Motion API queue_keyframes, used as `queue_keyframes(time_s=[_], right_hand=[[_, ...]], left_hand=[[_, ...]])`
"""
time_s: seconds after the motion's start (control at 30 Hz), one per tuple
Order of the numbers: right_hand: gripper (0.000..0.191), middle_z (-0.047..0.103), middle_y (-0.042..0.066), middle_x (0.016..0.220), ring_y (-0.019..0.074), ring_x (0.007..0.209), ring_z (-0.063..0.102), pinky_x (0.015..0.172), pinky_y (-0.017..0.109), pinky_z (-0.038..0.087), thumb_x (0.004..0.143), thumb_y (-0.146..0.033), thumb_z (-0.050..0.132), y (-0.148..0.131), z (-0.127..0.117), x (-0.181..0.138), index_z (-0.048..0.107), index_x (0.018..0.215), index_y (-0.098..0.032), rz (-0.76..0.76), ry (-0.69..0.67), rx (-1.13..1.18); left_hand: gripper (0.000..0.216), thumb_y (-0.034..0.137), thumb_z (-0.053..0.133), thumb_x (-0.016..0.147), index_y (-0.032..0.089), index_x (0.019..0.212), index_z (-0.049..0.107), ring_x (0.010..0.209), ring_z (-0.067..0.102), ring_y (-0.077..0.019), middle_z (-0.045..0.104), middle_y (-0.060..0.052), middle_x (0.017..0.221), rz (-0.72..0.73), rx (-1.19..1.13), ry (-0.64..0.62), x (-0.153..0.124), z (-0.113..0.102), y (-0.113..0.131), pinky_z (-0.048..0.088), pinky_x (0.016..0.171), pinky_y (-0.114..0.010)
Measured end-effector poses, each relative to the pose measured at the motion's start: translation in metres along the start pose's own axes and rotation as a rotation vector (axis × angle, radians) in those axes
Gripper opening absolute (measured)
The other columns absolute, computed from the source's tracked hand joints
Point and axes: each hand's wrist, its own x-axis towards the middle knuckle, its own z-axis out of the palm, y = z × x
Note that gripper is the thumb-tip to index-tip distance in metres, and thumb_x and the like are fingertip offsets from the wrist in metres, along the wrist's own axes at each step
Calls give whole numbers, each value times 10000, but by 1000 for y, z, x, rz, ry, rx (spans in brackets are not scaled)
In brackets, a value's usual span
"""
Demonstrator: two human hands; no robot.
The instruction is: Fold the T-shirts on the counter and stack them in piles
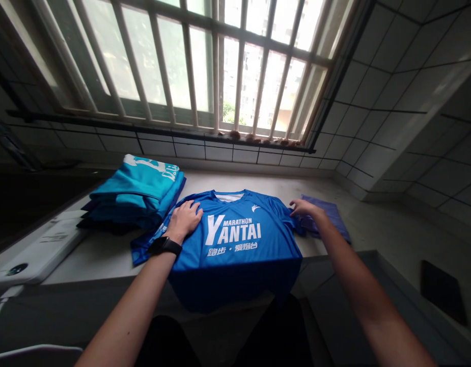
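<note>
While left hand (185,220) lies palm-down on blue shirt (235,250), fingers (196,207) extended, right hand (304,208) meets sleeve (284,211), grip unclear; shirt spread on worktop (311,183), hem overhanging: best press lightly, draw sleeve out evenly, avoid dragging cloth.

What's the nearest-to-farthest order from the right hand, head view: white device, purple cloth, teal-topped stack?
1. Purple cloth: right side, by the right hand.
2. Teal-topped stack: left, across the blue shirt.
3. White device: farthest left of the three.
</note>
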Motion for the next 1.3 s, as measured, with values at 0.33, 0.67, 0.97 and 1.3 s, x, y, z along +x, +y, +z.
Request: queue_keyframes(time_s=[0.33, 0.67, 0.97, 1.3], right_hand=[[161, 751, 151, 952, 299, 976, 711, 859, 337, 526, 808, -195, 609, 13, 23, -3, 719, 916, -150, 197, 366, 156], [486, 727, 136, 1099, 312, 1062, 698, 977, 404, 552, 778, -224, 671, 5, 19, -12, 554, 1248, -188, 131, 355, 301], [554, 712, 174, 1185, 282, 988, 743, 797, 354, 632, 875, -329, 683, -29, 11, -16, 457, 1358, -181, 176, 251, 585], [249, 796, 125, 997, 217, 814, 771, 683, 299, 643, 941, -149, 560, -45, 10, -34, 742, 1108, -120, -44, -18, 385]], left_hand=[[515, 325, 365, 1043, 152, 1455, 621, 1438, 540, -294, 570, -156, 1558, 7, 11, -18, -2, -2, 1, 424, 1200, -433], [466, 323, 414, 1029, 194, 1398, 667, 1429, 548, -280, 598, -135, 1536, 9, -45, 31, -2, 3, -1, 422, 1203, -421], [468, 320, 423, 1021, 204, 1407, 662, 1434, 530, -279, 595, -130, 1535, -11, -77, 34, -6, 0, 4, 411, 1206, -423], [478, 319, 412, 1021, 194, 1413, 654, 1435, 525, -290, 582, -132, 1547, -9, -88, 17, -4, 0, 3, 407, 1204, -432]])
